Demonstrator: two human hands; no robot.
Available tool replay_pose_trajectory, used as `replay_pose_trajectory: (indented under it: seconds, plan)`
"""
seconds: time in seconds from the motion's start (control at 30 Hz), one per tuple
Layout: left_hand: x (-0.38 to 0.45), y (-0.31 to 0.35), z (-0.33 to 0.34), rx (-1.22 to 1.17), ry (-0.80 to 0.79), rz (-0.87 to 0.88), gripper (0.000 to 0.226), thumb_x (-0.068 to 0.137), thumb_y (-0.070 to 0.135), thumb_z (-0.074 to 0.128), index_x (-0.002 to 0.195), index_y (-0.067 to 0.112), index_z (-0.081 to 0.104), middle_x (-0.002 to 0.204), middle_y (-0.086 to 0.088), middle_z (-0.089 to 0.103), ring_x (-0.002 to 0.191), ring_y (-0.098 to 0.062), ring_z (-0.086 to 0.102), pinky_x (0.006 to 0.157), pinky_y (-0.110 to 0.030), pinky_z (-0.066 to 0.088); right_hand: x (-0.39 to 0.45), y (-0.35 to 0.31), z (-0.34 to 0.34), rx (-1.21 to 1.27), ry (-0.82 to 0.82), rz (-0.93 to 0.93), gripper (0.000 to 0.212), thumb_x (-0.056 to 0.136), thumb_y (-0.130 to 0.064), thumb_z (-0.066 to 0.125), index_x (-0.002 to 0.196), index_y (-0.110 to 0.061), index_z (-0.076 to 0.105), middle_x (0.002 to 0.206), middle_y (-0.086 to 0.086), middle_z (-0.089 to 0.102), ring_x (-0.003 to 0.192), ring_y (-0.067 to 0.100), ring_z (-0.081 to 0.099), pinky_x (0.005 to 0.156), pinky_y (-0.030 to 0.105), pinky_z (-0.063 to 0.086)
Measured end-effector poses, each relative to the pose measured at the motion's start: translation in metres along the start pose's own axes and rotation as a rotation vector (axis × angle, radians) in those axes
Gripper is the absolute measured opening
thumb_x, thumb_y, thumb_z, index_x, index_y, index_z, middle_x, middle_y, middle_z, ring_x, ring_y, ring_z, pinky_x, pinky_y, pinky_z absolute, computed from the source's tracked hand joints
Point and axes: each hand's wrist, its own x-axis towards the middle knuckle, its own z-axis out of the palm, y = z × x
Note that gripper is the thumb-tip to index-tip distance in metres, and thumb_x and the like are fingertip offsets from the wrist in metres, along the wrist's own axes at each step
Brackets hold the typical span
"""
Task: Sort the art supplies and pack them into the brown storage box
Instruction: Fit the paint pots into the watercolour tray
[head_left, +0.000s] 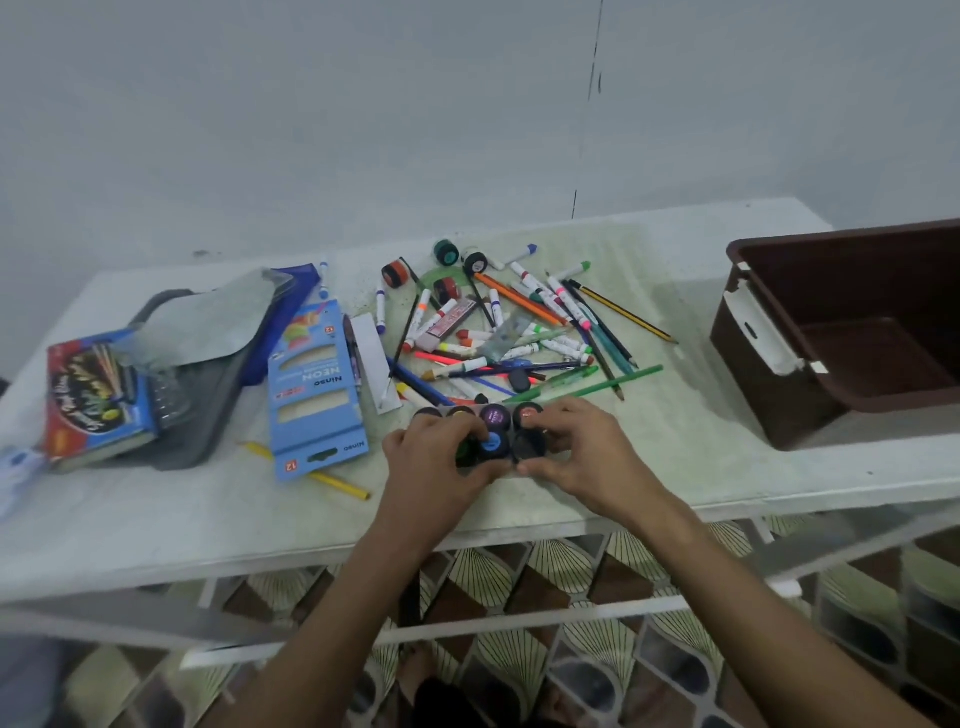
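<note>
Several small black paint pots (494, 415) with coloured labels stand grouped in two rows near the table's front edge. My left hand (434, 457) curls round the left side of the group, beside a blue-topped pot (491, 446). My right hand (576, 449) curls round the right side, fingers on a black pot (529, 446). Behind them lies a loose heap of markers, pencils and pens (519, 332). Three more paint pots (447, 252) lie at the heap's far edge. The brown storage box (769, 358) stands open at the right with nothing visible inside.
A blue neon marker pack (317, 395) lies left of the heap, with a yellow pencil (332, 480) under it. Further left are a grey pouch (208, 374), a clear plastic sleeve (208, 322) and a red-blue box (93, 395). The white table (156, 519) meets a wall behind.
</note>
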Motion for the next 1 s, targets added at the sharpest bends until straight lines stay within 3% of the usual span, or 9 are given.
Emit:
replay_pose_trajectory:
  seconds: [0.1,0.27,0.4,0.53,0.63,0.73,0.9,1.0]
  plan:
    - [-0.002,-0.003,0.003,-0.006,0.016,-0.005,0.035,0.069,0.055,0.073,0.092,0.032,0.062,0.088,0.019,0.055,0.1,-0.01,0.047,0.084,-0.034,0.027,-0.003,-0.002,0.005,-0.01,0.026,0.051,0.061,0.067,-0.031,0.085,0.123,-0.018,0.064,0.104,-0.002,0.058,0.093,0.014,0.058,0.091,0.028,0.05]
    - [-0.006,-0.008,0.005,-0.004,0.03,0.068,0.046,0.069,0.071,0.055,0.092,0.033,0.066,0.103,0.02,0.063,0.104,-0.007,0.045,0.079,-0.03,0.018,-0.01,-0.001,0.006,0.003,0.071,0.057,0.064,0.065,-0.037,0.085,0.124,-0.022,0.063,0.098,-0.007,0.059,0.08,0.006,0.053,0.067,0.003,0.037]
    - [-0.007,-0.007,0.006,-0.009,0.052,0.08,0.025,0.077,0.052,0.063,0.091,0.032,0.069,0.102,0.021,0.064,0.106,-0.009,0.047,0.081,-0.031,0.02,-0.011,0.003,0.003,0.021,0.064,0.071,0.055,0.07,-0.036,0.083,0.12,-0.021,0.066,0.103,-0.004,0.064,0.083,0.007,0.057,0.068,0.006,0.038]
    - [-0.003,-0.003,0.006,0.004,0.038,0.076,0.018,0.079,0.044,0.07,0.091,0.03,0.072,0.098,0.018,0.064,0.102,-0.008,0.046,0.079,-0.029,0.018,-0.008,0.004,0.0,0.032,0.051,0.069,0.047,0.073,-0.032,0.081,0.117,-0.019,0.068,0.092,-0.005,0.061,0.079,0.003,0.056,0.066,0.005,0.04]
    - [0.0,-0.004,0.007,-0.02,0.015,0.098,0.017,0.077,0.038,0.071,0.09,0.027,0.073,0.097,0.015,0.064,0.1,-0.009,0.047,0.084,-0.033,0.026,-0.008,0.004,0.0,0.044,0.052,0.066,0.045,0.073,-0.03,0.081,0.115,-0.017,0.069,0.085,-0.011,0.058,0.078,0.001,0.056,0.068,0.007,0.041]
    - [0.001,-0.006,0.006,-0.018,-0.021,0.113,0.02,0.078,0.038,0.068,0.092,0.026,0.074,0.098,0.014,0.064,0.099,-0.011,0.048,0.085,-0.035,0.031,-0.008,0.006,0.0,0.045,0.053,0.056,0.044,0.074,-0.029,0.08,0.115,-0.017,0.069,0.084,-0.014,0.056,0.078,0.002,0.056,0.071,0.014,0.045]
    - [0.002,-0.006,0.008,0.008,-0.039,0.127,0.025,0.077,0.045,0.06,0.092,0.032,0.074,0.098,0.016,0.061,0.1,-0.009,0.046,0.083,-0.032,0.025,-0.007,0.008,0.0,0.054,0.022,0.048,0.046,0.074,-0.031,0.08,0.117,-0.018,0.068,0.094,-0.006,0.06,0.081,0.004,0.057,0.072,0.014,0.046]
    - [0.001,-0.008,0.009,-0.046,-0.018,0.118,0.024,0.077,0.046,0.059,0.09,0.033,0.073,0.096,0.017,0.059,0.096,-0.006,0.048,0.083,-0.033,0.03,-0.006,0.008,0.0,0.074,0.028,0.06,0.046,0.071,-0.031,0.083,0.114,-0.02,0.069,0.092,-0.007,0.058,0.08,0.004,0.057,0.07,0.011,0.046]
